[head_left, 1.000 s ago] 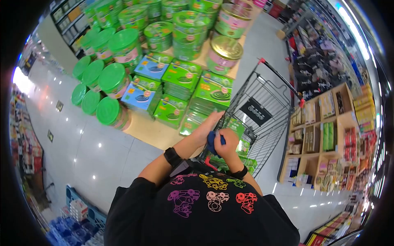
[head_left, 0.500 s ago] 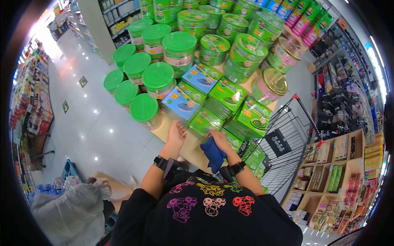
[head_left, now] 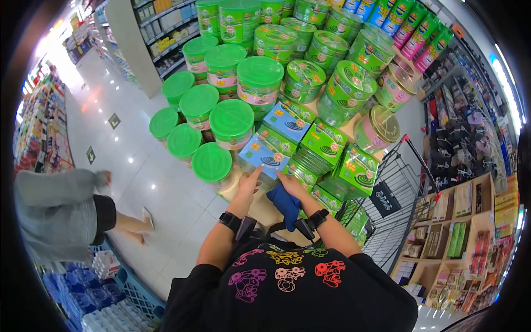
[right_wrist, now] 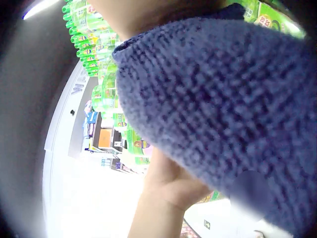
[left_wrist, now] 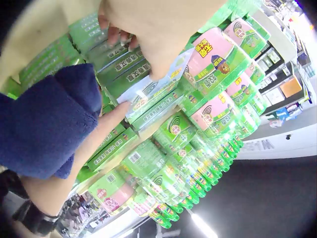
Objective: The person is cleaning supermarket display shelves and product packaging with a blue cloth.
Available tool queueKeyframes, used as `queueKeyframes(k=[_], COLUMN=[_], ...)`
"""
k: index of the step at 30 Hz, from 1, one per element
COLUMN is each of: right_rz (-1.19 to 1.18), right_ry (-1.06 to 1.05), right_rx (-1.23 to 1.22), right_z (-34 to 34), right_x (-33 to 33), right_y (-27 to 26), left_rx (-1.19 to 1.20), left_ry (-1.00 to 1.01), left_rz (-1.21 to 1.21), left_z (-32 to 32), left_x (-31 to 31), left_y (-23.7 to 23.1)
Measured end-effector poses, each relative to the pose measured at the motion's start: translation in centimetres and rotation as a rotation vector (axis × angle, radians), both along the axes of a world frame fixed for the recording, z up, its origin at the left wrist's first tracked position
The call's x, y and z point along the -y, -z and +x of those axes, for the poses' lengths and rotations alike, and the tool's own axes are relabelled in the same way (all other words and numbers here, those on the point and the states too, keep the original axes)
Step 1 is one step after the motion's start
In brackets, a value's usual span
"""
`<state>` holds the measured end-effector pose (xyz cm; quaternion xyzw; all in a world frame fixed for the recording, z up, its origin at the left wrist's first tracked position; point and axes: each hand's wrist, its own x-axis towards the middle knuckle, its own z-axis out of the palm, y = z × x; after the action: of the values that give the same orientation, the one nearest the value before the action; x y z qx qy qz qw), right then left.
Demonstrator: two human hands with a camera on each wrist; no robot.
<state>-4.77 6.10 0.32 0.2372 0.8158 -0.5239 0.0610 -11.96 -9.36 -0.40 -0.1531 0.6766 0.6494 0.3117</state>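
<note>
In the head view, the left hand (head_left: 247, 185) touches the near edge of a blue-topped box pack (head_left: 263, 156) with its thumb; its other fingers bend loosely at the stack's front, as the left wrist view shows of this hand (left_wrist: 148, 32). The right hand (head_left: 294, 188) holds a dark blue cloth (head_left: 284, 205) in curled fingers, and one extended finger reaches the same pack's right corner. The cloth (left_wrist: 54, 121) hangs below that hand, left in the left wrist view. Knitted cloth (right_wrist: 213, 104) fills most of the right wrist view, hiding the right hand's fingers.
Green-lidded tubs (head_left: 231, 119) stand left of the boxes, round tins (head_left: 378, 128) behind and right. A wire shopping cart (head_left: 387, 199) is at the right. A person in grey (head_left: 58, 207) walks at the left, beside a blue crate (head_left: 135, 290).
Both hands have moved from near the cart to the blue-topped pack, the right one carrying the cloth. The view has turned toward the tubs, and a person in grey has come into view at left.
</note>
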Motion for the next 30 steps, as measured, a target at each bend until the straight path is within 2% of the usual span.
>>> queueKeyframes(k=[2,5,11,13,16,18,22,25,28,30], right_rz=[0.013,0.031,0.159,-0.017,-0.177,-0.324,-0.923,-0.953,-1.042,-1.114], right_ry=[0.016,0.042,0.007,0.020,0.040,0.068,0.218,0.209,0.198,0.087], right_rx=[-0.095,-0.102,-0.123,-0.102,-0.083,-0.022,0.079,0.090,0.010,-0.045], right_z=[0.1,-0.1,0.5,1.2,2.3,3.7,7.6,10.6,14.6,17.6], right_x=[0.2,0.4,1.1,1.2,1.2,1.0,1.3,2.5,3.2,2.3], right_y=[1.9,2.9,1.4,2.6,1.8,1.5,-0.6,-3.8,-5.1,-5.0], left_rx=[0.018,0.064,-0.056,-0.118,-0.003,-0.072,-0.118,-0.167,-0.219,0.091], left_ry=[0.017,0.053,0.124,0.121,0.189,0.249,0.331,0.373,0.530,0.710], left_rz=[0.041,0.108,0.113,0.187,0.428,0.457,0.422,0.378,0.483,1.018], left_z=[0.3,-0.1,0.4,0.6,0.9,1.9,5.3,7.7,10.3,12.4], left_x=[0.2,0.4,0.7,0.9,2.1,2.7,2.5,3.1,4.6,5.3], left_y=[0.5,1.1,-0.2,0.8,2.9,2.9,1.0,-0.7,-1.7,-2.9])
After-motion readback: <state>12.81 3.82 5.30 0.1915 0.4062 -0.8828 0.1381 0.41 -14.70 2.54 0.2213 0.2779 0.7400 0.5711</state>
